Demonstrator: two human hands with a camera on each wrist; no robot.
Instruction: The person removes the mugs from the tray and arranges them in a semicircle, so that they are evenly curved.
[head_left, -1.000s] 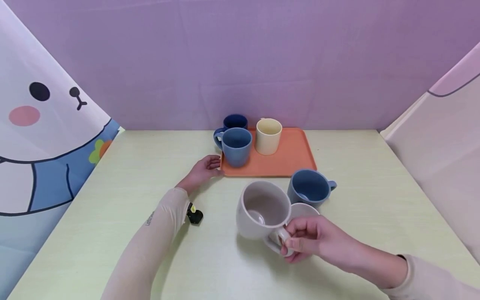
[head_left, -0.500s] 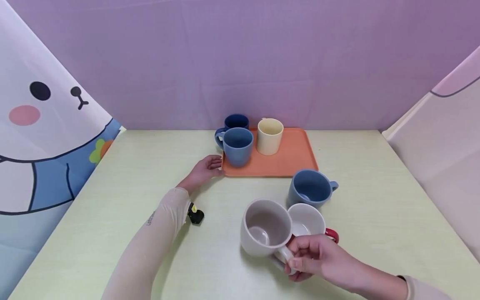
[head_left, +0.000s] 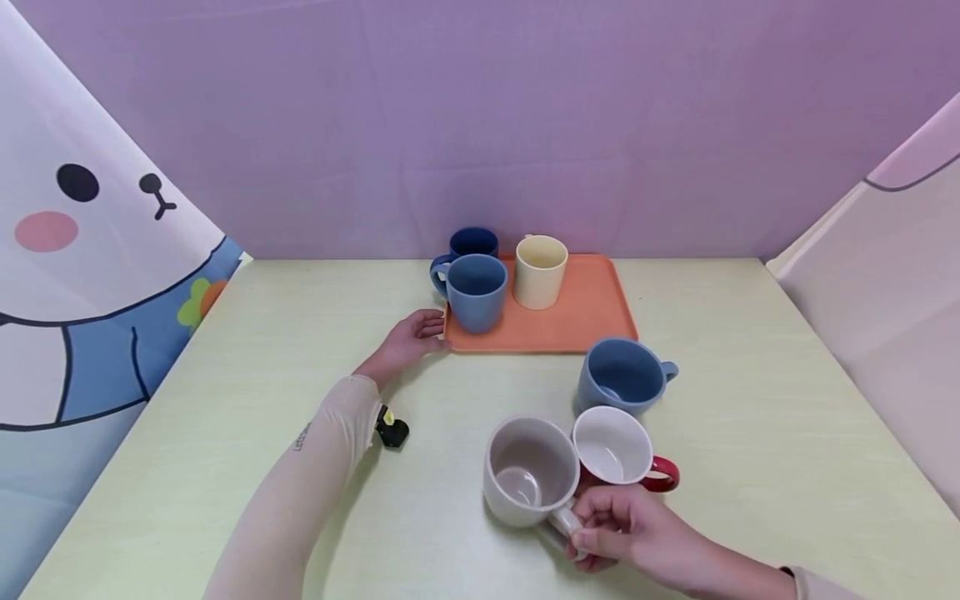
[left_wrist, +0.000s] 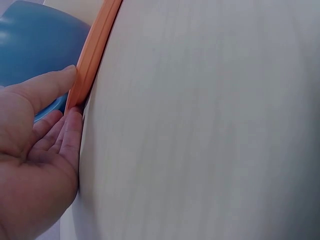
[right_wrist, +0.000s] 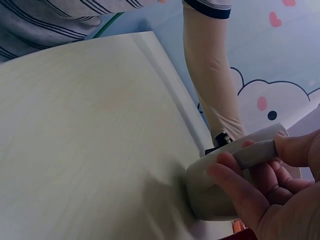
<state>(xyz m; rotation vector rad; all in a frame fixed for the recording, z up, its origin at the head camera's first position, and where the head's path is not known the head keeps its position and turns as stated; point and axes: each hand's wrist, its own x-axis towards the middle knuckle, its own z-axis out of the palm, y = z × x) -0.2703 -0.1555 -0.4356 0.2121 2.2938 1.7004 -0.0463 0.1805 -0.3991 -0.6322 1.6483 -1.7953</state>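
Observation:
My right hand (head_left: 628, 533) grips the handle of a light grey mug (head_left: 528, 475), upright at the table's near middle. Whether its base touches the table I cannot tell. The right wrist view shows my fingers curled round that mug's handle (right_wrist: 257, 154). Just right of it stands a mug with white inside and a red handle (head_left: 613, 446). Behind these is a blue mug (head_left: 624, 377). Far to the left, my left hand (head_left: 407, 340) rests relaxed fingers against the left front corner of an orange tray (head_left: 592, 304); in the left wrist view they touch the tray's edge (left_wrist: 92, 57).
On the tray stand a cream mug (head_left: 540, 275), a blue mug (head_left: 477, 296) and a dark blue mug (head_left: 474, 242) behind it. A purple cloth (head_left: 495, 125) hangs behind the pale table (head_left: 750, 400). Printed cloths hang at both sides.
My right hand has lowered the grey mug and drawn it nearer, uncovering more of the red-handled mug. The left hand stays at the tray.

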